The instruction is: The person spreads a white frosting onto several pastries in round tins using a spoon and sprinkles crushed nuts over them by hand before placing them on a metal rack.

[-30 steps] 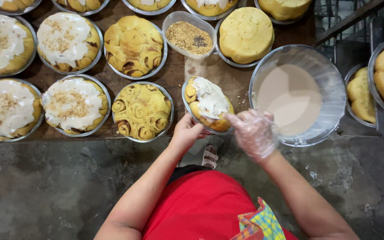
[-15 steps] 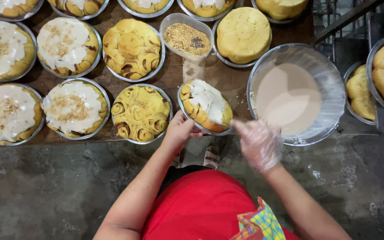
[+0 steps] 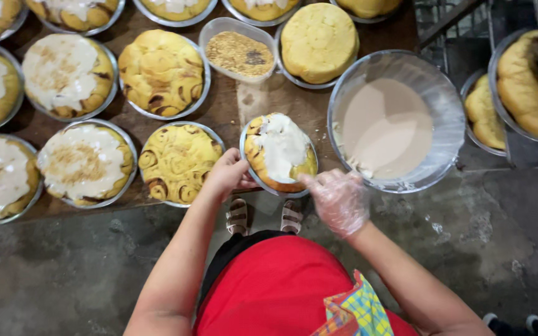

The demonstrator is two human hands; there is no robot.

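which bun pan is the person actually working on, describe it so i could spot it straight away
Start at the big clear bowl of pale icing on the wooden table. Just left of it, at the table's front edge, sits the round pan of buns, gripped by the bare left hand and touched by the gloved right hand. Unlike its neighbours, it is iced on only part of its top.

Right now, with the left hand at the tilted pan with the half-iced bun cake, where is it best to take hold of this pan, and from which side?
Grip the metal rim of the tilted pan at its near-left edge, coming from the person's side, probably as the left hand does. The rim there is bare. The icing covers the top, and the gloved right hand is at the near-right edge.
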